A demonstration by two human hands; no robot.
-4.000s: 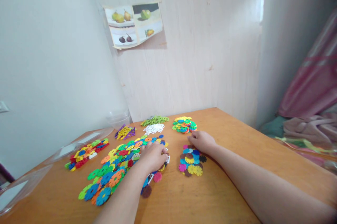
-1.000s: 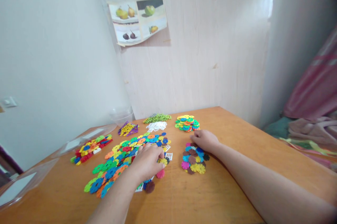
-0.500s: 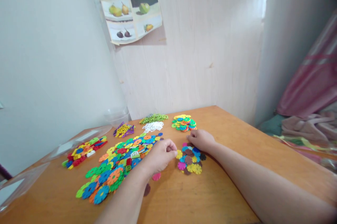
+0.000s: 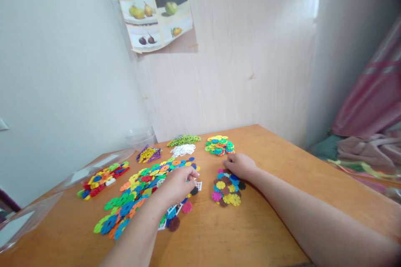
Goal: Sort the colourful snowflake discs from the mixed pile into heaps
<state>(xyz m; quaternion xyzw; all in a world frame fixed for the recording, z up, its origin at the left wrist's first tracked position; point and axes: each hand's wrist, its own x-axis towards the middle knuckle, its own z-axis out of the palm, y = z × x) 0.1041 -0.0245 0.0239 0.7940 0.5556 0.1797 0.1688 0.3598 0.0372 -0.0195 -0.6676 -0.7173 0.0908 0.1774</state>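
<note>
My left hand [image 4: 181, 184] hovers over the right side of a large mixed pile of plastic snowflake discs [image 4: 127, 208]. Its fingers are bent, with a gap between thumb and forefinger, and I see nothing held there. White lattice pieces [image 4: 199, 186], a pink disc [image 4: 187, 207] and a brown disc [image 4: 174, 224] lie around it. My right hand [image 4: 240, 166] rests at the back edge of a smaller heap of discs [image 4: 225, 189] in brown, yellow, blue and pink. Its fingers are curled together; whatever they hold, if anything, is hidden. A yellow disc [image 4: 220, 185] lies on that heap.
Behind stand a pile of larger discs [image 4: 219, 145], white pieces [image 4: 183, 150], green pieces [image 4: 184, 140] and purple-yellow pieces [image 4: 148, 154]. Building blocks [image 4: 103, 179] lie left, near clear plastic bags [image 4: 79, 175] and a clear tub [image 4: 140, 137]. The wooden table [image 4: 269, 225] meets a wall behind.
My left hand has moved left, from beside the smaller heap to above the large pile. The yellow disc at its fingertips now lies on the smaller heap. My right hand has barely moved.
</note>
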